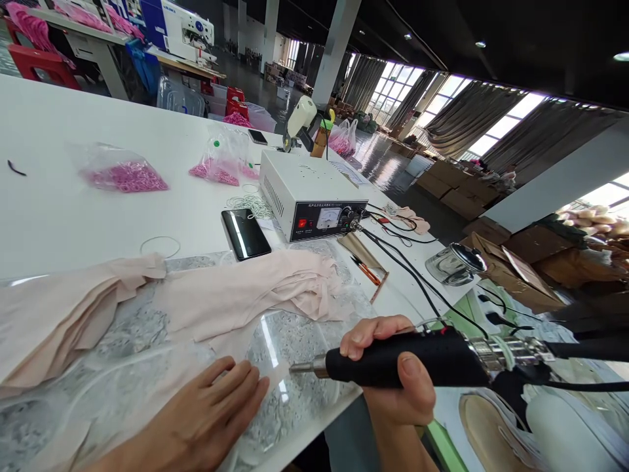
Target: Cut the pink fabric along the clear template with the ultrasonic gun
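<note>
My right hand (393, 367) is wrapped round a black handheld ultrasonic welding gun (407, 357), its thumb along the near side. The gun's slim metal tip points left, low over the tabletop by a small pale piece of fabric (279, 375). Whether the tip touches that piece I cannot tell. Close to the tip, my left hand (216, 406) lies flat, palm down, fingertips on thin pale fabric over a glossy marbled mat (295, 341). Beyond it, stacked pale pink fabric pieces (250, 288) lie across the mat, with another stack (63, 314) at the left.
A control box (314, 196) stands at the back, cables (407, 269) running from it. Around it are a black phone (246, 234), orange snips (366, 270), a glass mug (455, 264) and bags of pink pieces (125, 176). A sewing machine (184, 33) stands on another table behind.
</note>
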`<state>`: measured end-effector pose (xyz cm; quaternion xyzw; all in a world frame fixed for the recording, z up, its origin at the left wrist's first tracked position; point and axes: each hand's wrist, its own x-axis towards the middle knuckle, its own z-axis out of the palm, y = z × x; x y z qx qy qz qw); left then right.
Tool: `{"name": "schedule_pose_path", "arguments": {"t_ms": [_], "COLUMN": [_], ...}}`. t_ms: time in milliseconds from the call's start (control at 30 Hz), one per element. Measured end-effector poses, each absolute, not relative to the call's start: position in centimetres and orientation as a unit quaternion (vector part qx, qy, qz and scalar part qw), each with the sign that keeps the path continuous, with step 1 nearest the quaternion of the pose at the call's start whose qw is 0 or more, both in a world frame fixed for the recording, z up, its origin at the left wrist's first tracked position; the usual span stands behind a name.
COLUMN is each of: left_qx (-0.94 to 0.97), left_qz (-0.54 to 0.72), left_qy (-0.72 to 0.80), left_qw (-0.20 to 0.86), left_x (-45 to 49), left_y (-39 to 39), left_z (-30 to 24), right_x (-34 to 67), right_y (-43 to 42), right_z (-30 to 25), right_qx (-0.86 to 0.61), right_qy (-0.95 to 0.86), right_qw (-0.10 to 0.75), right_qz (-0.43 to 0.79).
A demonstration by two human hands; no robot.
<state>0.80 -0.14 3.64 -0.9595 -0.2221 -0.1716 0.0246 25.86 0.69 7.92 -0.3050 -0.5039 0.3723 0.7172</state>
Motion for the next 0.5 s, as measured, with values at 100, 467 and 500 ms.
{"name": "schedule_pose_path", "arguments": {"t_ms": [100,467,500], "left_qx": [-0.964,-0.955,-0.954], "left_qz": [-0.159,-0.175,-0.177], "left_qy": [-0.213,-0.237,-0.239], "left_qw": [0.034,0.028,0.027], "left_x": [0.75,0.97,0.99], "left_y": [-0.11,-0.71,-0.79], "left_z": [3.65,2.91,2.76], "right_x": [25.79,24.97,24.91], "right_y": [0.83,1.24,1.25], "right_z": [8.03,8.25,8.25], "right_qx": [-0.302,-0.272,-0.269], "right_qy": [-0.507,-0.481,-0.478], "right_qw": [0.718,0.727,0.728], "right_qz": [0.37,0.407,0.411]}}
